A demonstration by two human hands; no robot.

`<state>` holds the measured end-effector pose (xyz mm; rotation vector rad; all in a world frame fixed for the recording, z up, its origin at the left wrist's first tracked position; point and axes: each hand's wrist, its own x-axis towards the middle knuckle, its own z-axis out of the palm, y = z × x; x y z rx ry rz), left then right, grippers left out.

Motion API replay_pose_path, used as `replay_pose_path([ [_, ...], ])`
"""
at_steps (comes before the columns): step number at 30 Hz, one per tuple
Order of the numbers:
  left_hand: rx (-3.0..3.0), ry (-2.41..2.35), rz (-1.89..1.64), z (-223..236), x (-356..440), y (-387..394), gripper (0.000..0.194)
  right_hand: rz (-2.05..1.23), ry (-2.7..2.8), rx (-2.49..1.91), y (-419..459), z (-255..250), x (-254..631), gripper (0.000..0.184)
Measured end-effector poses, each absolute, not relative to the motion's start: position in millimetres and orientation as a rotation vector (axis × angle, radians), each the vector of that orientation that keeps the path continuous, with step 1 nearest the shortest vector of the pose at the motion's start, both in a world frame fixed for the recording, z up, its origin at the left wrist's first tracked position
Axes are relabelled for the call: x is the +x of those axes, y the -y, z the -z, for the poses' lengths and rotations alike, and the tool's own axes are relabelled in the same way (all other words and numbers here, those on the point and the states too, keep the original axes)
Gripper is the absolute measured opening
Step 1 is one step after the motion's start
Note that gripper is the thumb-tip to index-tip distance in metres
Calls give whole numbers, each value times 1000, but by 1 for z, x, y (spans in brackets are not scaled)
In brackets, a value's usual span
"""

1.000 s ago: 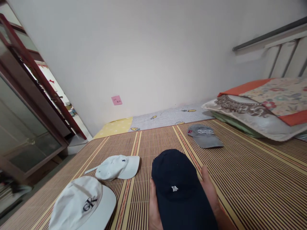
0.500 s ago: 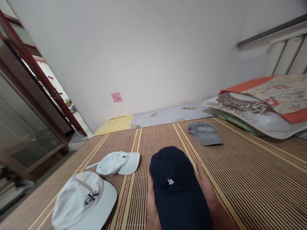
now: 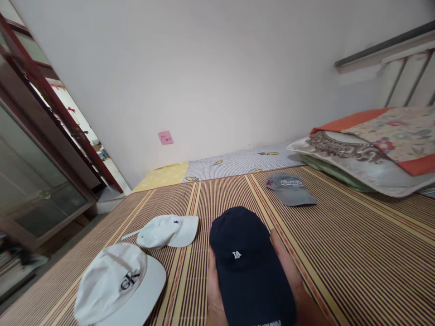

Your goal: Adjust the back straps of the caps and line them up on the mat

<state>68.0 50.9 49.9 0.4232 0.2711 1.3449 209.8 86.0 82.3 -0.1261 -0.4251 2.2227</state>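
A navy cap [image 3: 246, 267] with a small white logo is held between both my hands above a striped bamboo mat [image 3: 356, 253]. My left hand [image 3: 214, 290] presses against the cap's left side, only its thumb edge showing. On the cap's right side, my right hand [image 3: 288, 276] grips with its thumb along the crown. Most of both hands is hidden under the cap.
A white cap with a dark logo [image 3: 118, 285] lies at the front left, a smaller white cap [image 3: 168, 231] behind it. A grey cap [image 3: 290, 188] lies further back. Pillows [image 3: 370, 158] are stacked at the right; a glass door [image 3: 37, 172] stands at the left.
The navy cap and both hands have shifted slightly left and forward in view. The other caps have not moved.
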Motion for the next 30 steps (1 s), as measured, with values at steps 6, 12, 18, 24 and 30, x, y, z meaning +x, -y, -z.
replay_pose_path([
  [6,435,-261,-1287,-50,60,-48,79,-2367,361,-169,-88,-86,215,67],
  [12,448,-128,-1271,-65,71,-43,82,-2372,378,-175,-76,-104,217,65],
  [18,522,-207,-1298,-69,74,-42,78,-2350,386,-142,-76,-102,218,60],
  [24,553,-182,-1234,-61,58,-45,92,-2397,439,-165,-86,-79,218,60],
  [30,593,-70,-1256,-53,45,-52,75,-2311,433,-142,-94,-64,212,53],
])
